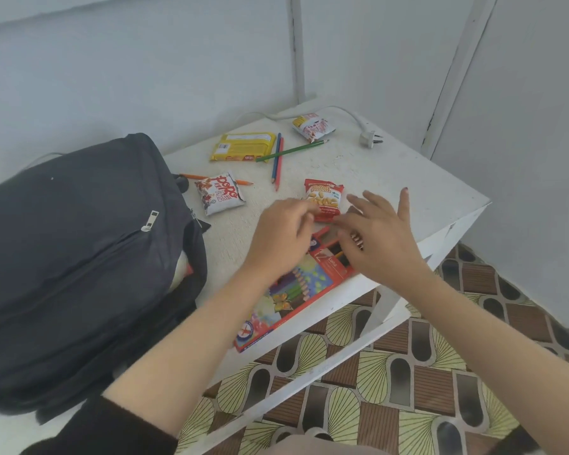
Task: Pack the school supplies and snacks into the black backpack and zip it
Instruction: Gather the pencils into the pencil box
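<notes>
White and rough-surfaced, the small square table [375,172] is bearing the scattered supplies, with the black fabric backpack [79,257] lying on its left part, its main opening gaping toward the table's middle. The left hand [281,238] is hovering over the open end of the flat cardboard box of coloured pencils [293,290], fingers curled together; whether they are pinching anything cannot be told. The right hand [381,238] is reaching over the same end of the box, fingers spread apart, its palm hiding the box's flap. Just beyond both hands, the red packet of salted peanuts [324,195] is lying flat. Farther left, near the backpack, the white-and-red popcorn packet [219,193] is resting across an orange pencil [191,176]. Toward the far side, the yellow biscuit wrapper [240,146] is lying beside a blue pencil [276,156], a red pencil [279,165] and a green pencil [293,151] that cross one another. A second small white-and-red snack packet [312,126] is sitting near the white power plug [368,138].
</notes>
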Available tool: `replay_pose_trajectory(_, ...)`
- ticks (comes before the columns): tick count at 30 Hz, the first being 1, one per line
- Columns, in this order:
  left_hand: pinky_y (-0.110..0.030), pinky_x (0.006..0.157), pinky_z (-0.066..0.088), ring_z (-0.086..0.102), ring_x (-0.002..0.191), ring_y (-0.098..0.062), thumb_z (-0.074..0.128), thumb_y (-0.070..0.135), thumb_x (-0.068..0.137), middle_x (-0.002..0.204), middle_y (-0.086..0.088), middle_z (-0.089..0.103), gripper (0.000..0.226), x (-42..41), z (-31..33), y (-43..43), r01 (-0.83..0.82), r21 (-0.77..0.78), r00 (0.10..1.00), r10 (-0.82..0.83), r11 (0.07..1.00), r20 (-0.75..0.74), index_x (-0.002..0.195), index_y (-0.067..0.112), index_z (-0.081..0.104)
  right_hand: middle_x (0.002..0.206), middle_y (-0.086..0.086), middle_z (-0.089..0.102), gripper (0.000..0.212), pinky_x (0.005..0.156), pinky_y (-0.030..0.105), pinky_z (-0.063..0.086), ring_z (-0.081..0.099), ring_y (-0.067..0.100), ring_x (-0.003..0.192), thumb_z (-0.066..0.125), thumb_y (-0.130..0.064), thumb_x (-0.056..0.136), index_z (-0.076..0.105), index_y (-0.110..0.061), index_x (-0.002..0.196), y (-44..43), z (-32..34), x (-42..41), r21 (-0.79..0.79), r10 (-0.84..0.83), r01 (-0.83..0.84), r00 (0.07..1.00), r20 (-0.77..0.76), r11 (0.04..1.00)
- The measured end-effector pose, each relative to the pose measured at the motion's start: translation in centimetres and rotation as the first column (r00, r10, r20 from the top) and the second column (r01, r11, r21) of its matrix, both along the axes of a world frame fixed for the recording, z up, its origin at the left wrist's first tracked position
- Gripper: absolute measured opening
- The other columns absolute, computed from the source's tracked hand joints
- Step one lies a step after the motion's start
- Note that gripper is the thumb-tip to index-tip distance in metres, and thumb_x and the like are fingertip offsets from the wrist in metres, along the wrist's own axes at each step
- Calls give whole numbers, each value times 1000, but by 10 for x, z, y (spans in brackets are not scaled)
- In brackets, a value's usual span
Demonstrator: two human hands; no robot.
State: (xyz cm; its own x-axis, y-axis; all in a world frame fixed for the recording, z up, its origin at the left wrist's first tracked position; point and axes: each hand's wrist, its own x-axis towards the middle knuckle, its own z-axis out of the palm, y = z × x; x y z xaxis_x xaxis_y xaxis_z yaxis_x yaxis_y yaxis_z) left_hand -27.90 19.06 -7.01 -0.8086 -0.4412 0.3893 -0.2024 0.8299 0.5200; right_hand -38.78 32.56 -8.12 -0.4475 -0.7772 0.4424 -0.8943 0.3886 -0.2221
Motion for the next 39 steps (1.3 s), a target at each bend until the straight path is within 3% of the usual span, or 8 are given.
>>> replay_pose_trajectory(6,-31,89,46,60,101,-18,44,2,89,105,-1,69,30,-14,19,-67,-125,-46,991,127,991,48,104,12,68,145,15,40,26,109,60,-11,22,33,141,53,-30,87,71,-24,104,-66,27,-17,106,-83,82,997,8,991)
replay_pose_trajectory(14,-39,89,37,48,114,-32,41,-4,86,123,-11,60,50,-25,6,-115,-146,-278,914,237,949,329,126,21,59,156,20,11,44,102,68,-16,-1,39,144,33,-55,93,56,-38,126,-139,19,-20,393,-142,180,982,-124,902)
replay_pose_trajectory(19,-39,89,36,47,115,-32,43,-1,86,127,-13,56,51,-28,-2,-124,-171,-359,878,307,918,367,132,18,52,157,14,12,47,100,69,-17,2,37,144,38,-60,90,70,-28,101,-164,13,-16,398,-169,220,973,-158,891)
replay_pose_trajectory(26,-36,82,34,51,102,-31,50,7,87,104,-11,64,25,-34,0,-132,-324,-437,767,503,839,398,106,11,66,155,15,20,12,104,70,-9,11,36,143,50,-20,86,52,-17,74,-159,22,-17,385,-215,259,964,-154,886)
replay_pose_trajectory(31,-36,83,30,50,100,-29,48,3,88,99,-10,65,25,-35,1,-136,-272,-451,830,444,850,338,102,12,66,152,12,29,17,106,66,-11,18,33,142,50,-26,84,55,-16,71,-140,24,-22,274,-314,300,949,9,914)
replay_pose_trajectory(34,-34,76,26,51,89,-29,47,-1,87,86,-10,64,21,-35,-1,-131,-243,-448,899,374,860,229,93,11,63,142,8,45,18,109,61,-10,29,29,137,51,-26,83,65,-14,80,-121,25,-23,102,-319,307,937,142,946)
replay_pose_trajectory(37,-32,71,22,54,83,-29,49,3,89,82,-8,66,15,-40,1,-123,-239,-437,951,300,867,77,89,10,63,114,6,64,14,113,52,15,52,25,115,54,-21,86,65,-12,86,-100,25,-24,-221,-203,282,925,322,934)
replay_pose_trajectory(39,-31,71,22,55,82,-29,49,7,91,82,-7,67,14,-43,6,-116,-248,-400,962,274,882,7,93,10,62,94,0,67,10,99,30,41,61,18,96,54,-18,89,62,-13,90,-86,31,-23,-416,-51,273,881,470,868)
